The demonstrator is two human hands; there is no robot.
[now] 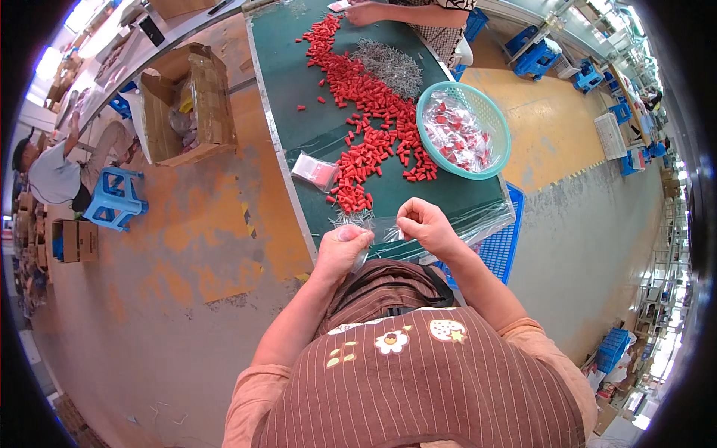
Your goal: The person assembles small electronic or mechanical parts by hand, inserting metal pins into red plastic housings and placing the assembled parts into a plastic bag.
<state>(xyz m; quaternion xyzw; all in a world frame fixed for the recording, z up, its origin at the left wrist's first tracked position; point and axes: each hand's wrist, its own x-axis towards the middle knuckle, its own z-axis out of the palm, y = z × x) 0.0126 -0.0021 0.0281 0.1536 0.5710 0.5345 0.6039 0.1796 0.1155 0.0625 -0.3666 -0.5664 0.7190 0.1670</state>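
Note:
At the near edge of the green-topped table (287,67), my left hand (342,248) is closed around a clear plastic bag (361,259), most of it hidden by the fingers. My right hand (427,225) is to its right, with thumb and fingers pinched together. A small pale bit shows at those fingertips, too small to name. Just beyond my left hand lies a little heap of metal screws (351,219). Red plastic caps (366,160) spread from there up the table in a long pile. A flat clear packet with red pieces (315,172) lies left of the caps.
A green round basket (505,142) holding filled clear bags stands at the table's right edge. A larger screw pile (388,67) lies farther up, near another person's hand (364,13). A blue crate (497,246) is below right; a cardboard box (187,104) stands left.

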